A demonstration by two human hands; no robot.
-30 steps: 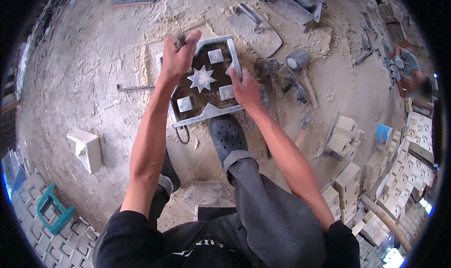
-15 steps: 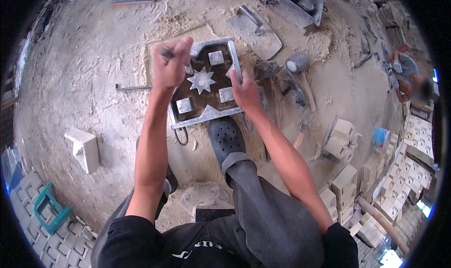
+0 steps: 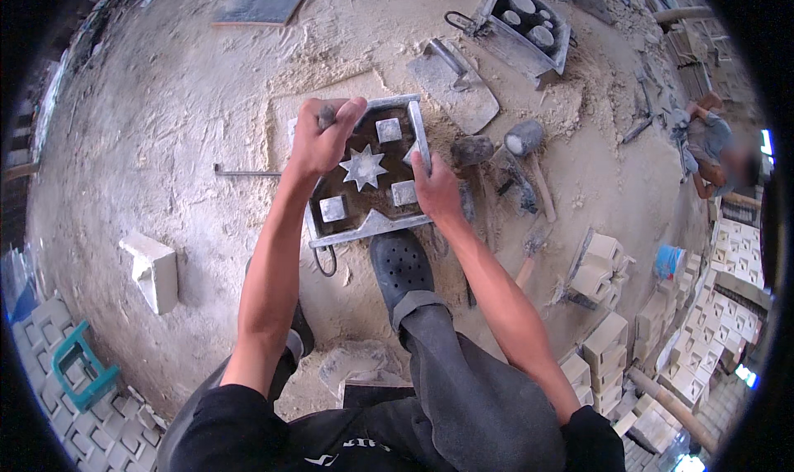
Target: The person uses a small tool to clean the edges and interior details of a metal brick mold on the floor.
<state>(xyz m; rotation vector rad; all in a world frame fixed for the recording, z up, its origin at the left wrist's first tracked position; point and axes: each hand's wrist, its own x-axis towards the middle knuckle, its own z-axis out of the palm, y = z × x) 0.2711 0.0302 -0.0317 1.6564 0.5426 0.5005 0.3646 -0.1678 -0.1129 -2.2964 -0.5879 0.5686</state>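
Observation:
On the sandy floor before me lies a grey metal mould frame (image 3: pixel 376 225), with a star-shaped block (image 3: pixel 364 167) in its middle and several square blocks (image 3: pixel 332 209) around it. My left hand (image 3: pixel 321 145) is a closed fist over the frame's far left side. A dark, rounded handle end (image 3: pixel 327 116) pokes out of its top; the tool's lower part is hidden. At the frame's right side my right hand (image 3: pixel 437 189) is closed on the side rail (image 3: pixel 419 133), thumb lying along it. My clog (image 3: pixel 401 265) is against the near edge.
A flat trowel (image 3: pixel 463 91) and mallets (image 3: pixel 523 138) lie right of the frame. Beyond stands another mould (image 3: pixel 529 29) with round cores. Cast blocks (image 3: pixel 600 257) are stacked at right, near a blue bucket (image 3: pixel 668 261). A white block (image 3: pixel 151 272) sits left; a person (image 3: pixel 711 145) squats far right.
The whole scene sits lower in the picture. My left fist has come down closer to the frame's left side, and the tool's metal tip is now hidden. My right hand keeps its hold.

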